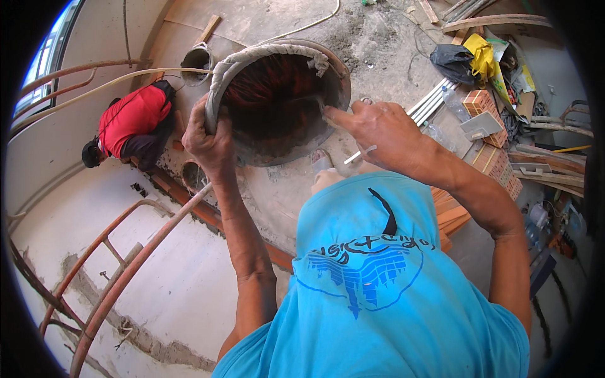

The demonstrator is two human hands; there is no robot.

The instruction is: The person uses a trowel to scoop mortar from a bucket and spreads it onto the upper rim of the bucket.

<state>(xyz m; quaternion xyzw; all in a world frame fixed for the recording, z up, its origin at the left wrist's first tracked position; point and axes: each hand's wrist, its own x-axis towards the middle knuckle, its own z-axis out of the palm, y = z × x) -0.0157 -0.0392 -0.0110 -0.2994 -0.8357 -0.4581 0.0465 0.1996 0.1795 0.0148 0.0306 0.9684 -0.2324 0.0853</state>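
Two-handed hold on a round tub (342, 79).
The left hand (207, 135) grasps the tub's left rim; the right hand (384, 129) is curled at its right near edge, though whether it grips anything cannot be told. The tub sits between them, dark mouth facing up, a pale twisted band (252, 55) along its rim. Should the left grip slacken, the tub could tip; a loose band could slip under the fingers. Beyond lie bricks (484, 104) at right, a crouching co-worker (135, 120) at left, and a small bucket (193, 78).
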